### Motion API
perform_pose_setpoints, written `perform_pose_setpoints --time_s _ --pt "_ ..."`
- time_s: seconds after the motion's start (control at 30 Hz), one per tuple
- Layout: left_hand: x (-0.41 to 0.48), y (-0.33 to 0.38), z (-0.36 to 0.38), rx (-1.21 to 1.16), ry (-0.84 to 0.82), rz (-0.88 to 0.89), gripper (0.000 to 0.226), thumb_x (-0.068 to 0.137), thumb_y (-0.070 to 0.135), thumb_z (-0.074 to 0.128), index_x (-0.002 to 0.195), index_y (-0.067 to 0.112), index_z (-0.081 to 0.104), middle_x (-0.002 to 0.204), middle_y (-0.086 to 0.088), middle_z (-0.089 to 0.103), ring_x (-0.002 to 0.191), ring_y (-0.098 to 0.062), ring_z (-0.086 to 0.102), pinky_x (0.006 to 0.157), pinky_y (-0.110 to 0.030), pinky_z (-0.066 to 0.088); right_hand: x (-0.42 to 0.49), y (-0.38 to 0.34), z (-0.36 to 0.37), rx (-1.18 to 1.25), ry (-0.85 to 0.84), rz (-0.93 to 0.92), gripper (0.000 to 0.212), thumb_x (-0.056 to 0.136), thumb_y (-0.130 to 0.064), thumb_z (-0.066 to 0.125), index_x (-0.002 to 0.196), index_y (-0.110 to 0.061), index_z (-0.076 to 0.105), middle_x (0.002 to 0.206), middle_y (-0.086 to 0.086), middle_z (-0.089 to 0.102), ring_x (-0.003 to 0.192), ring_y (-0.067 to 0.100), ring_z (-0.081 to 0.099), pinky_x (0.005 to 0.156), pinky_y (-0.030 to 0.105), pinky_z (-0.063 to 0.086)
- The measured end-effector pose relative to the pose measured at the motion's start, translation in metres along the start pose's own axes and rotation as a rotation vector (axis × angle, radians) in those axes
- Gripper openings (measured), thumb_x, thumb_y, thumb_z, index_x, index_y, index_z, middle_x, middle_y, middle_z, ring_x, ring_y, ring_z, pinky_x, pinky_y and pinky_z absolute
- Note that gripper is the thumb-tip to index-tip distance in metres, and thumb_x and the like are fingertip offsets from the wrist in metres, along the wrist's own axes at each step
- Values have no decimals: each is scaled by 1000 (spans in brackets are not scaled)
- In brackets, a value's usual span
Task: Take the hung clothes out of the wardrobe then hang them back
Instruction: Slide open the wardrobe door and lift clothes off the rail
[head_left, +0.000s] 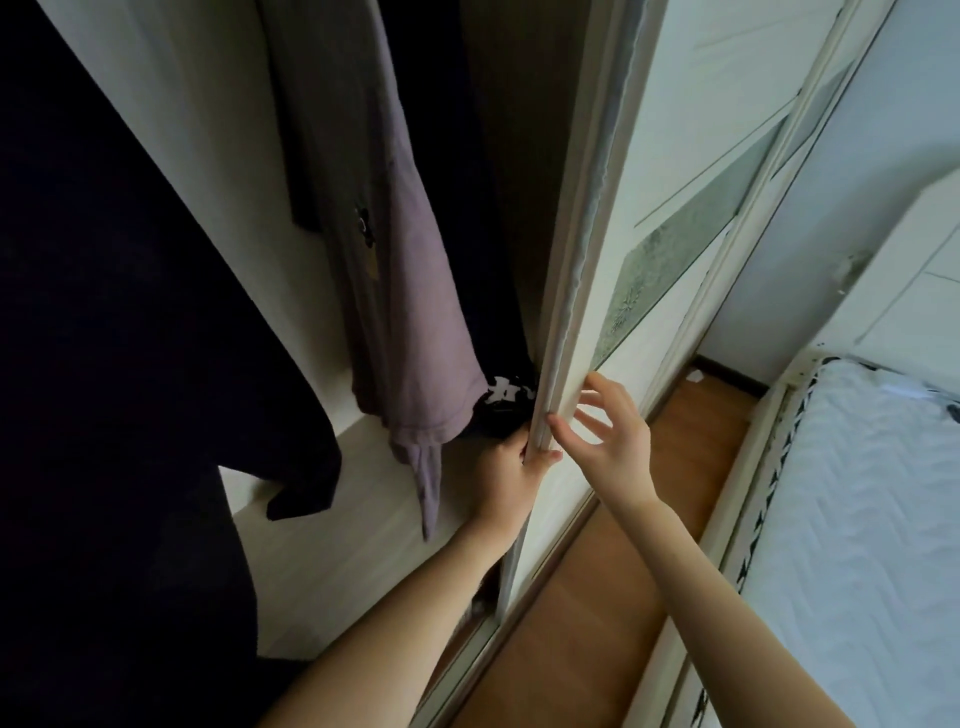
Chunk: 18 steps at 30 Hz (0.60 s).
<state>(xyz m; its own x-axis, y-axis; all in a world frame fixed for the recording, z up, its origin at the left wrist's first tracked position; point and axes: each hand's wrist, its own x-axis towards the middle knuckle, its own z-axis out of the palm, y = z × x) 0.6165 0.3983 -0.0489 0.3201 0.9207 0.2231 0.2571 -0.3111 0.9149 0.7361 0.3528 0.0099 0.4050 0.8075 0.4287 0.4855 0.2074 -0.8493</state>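
The wardrobe stands open on the left, its white sliding door (587, 249) running up the middle of the view. My left hand (511, 467) grips the door's edge low down, thumb on the front face. My right hand (605, 436) is open beside that edge, fingers spread and its fingertips touching the door's front. Inside hang a mauve garment (410, 291), a black garment with white print (501, 402) behind it, and a large dark garment (119, 364) filling the left.
A white shelf (332, 561) lies under the hanging clothes. The door carries a grey-green patterned panel (691, 239). To the right is a strip of wooden floor (613, 582) and a bed with a white mattress (857, 530).
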Motion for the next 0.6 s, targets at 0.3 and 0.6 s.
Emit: perform_pose_setpoints --time_s 0.3,0.6 --pt "-1 1 -4 0 -9 -19 49 81 44 66 123 19 66 106 2 76 98 -9 72 80 -38 59 0 7 1 15 -12 3 58 76 -18 79 128 -5 56 114 8 60 105 16 60 88 17 52" --pt "-19 64 -62 425 -228 25 52 90 37 60 137 17 51 136 0 54 125 -16 51 105 -29 40 -4 -52 -17 -133 49 -77 62 79 -25 77 133 -19 48 119 -6 54 108 8 57 94 25 50"
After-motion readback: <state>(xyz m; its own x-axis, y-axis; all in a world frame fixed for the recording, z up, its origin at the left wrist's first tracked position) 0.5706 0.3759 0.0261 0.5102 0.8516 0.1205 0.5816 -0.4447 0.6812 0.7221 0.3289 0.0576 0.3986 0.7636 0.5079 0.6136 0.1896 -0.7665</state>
